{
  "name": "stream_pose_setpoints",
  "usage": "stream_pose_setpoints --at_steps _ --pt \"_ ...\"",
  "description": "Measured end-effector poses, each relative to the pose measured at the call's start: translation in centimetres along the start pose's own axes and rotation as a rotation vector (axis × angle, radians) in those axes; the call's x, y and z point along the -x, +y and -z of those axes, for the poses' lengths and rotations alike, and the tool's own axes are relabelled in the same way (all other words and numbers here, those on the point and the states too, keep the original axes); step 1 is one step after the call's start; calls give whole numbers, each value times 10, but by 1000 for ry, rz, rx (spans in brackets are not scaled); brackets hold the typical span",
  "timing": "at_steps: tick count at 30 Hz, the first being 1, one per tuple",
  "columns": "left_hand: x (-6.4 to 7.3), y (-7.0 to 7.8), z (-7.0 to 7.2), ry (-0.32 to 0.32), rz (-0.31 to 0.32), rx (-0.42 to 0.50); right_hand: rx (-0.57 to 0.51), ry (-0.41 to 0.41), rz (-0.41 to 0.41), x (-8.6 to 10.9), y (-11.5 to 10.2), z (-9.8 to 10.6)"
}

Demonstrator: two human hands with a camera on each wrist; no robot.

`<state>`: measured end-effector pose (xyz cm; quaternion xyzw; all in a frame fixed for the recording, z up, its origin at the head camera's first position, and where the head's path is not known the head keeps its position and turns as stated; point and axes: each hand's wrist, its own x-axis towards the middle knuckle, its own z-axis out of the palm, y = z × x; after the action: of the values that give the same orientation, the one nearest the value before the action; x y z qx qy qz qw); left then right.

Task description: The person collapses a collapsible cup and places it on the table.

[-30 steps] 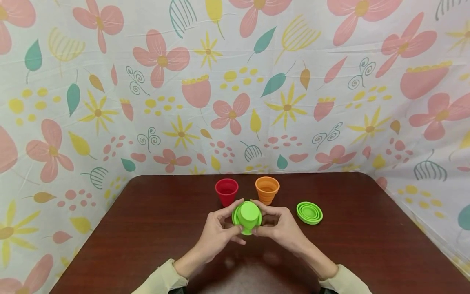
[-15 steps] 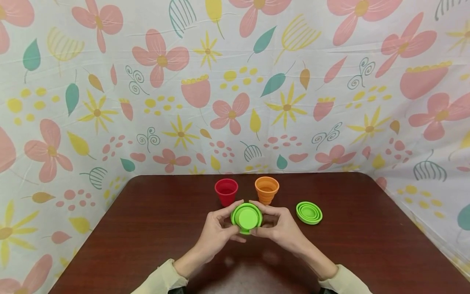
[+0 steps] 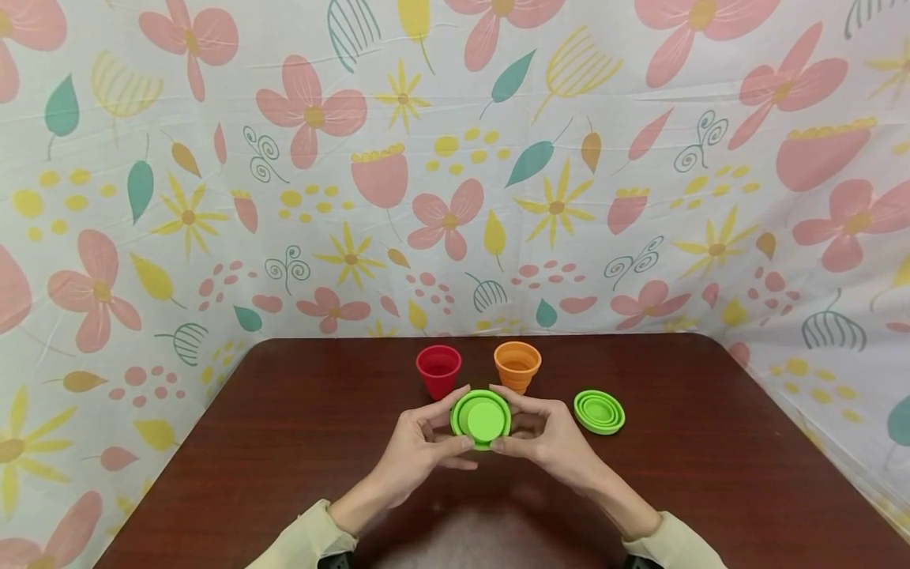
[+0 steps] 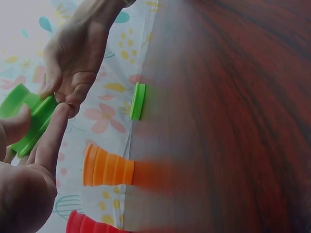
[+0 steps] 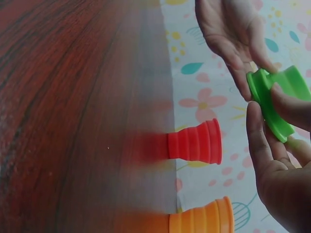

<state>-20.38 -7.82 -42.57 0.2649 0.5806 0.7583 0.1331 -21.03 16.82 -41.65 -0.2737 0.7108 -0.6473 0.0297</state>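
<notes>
Between both hands, raised above the table, is a partly folded green collapsible cup (image 3: 486,421), its base towards me in the head view. My left hand (image 3: 419,446) grips its left side by the rim, thumb at the lower edge. On the opposite side my right hand (image 3: 546,435) pinches the rim in the same manner. From the left wrist, the cup (image 4: 18,99) appears side-on, its narrower part sticking out beyond the wide rim. The right wrist view also has the cup (image 5: 291,82) side-on, partly covered by a thumb.
Beyond the hands stand an upright red collapsible cup (image 3: 438,371) and an orange one (image 3: 517,367). A flat, ringed green piece (image 3: 599,412), like a fully folded cup, lies to the right on the dark brown table (image 3: 306,427). A flowered cloth (image 3: 455,158) hangs behind.
The green cup's base stuck out well past its rim a second ago; now it sits lower inside the rings. Both hands keep their hold, almost in place.
</notes>
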Motion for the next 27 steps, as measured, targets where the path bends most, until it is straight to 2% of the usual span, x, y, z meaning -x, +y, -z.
stream_pose_setpoints --at_steps 10,15,23,27 --pt "0 0 4 -28 -13 12 -28 -20 29 1 2 2" --pt "-2 0 6 -20 -34 -22 -31 -41 21 2 -1 4" --pt "-2 2 8 -7 -66 -81 -52 -104 -30 4 -7 7" --pt "-2 4 6 -12 -66 -83 -86 -100 -60 3 -9 7"
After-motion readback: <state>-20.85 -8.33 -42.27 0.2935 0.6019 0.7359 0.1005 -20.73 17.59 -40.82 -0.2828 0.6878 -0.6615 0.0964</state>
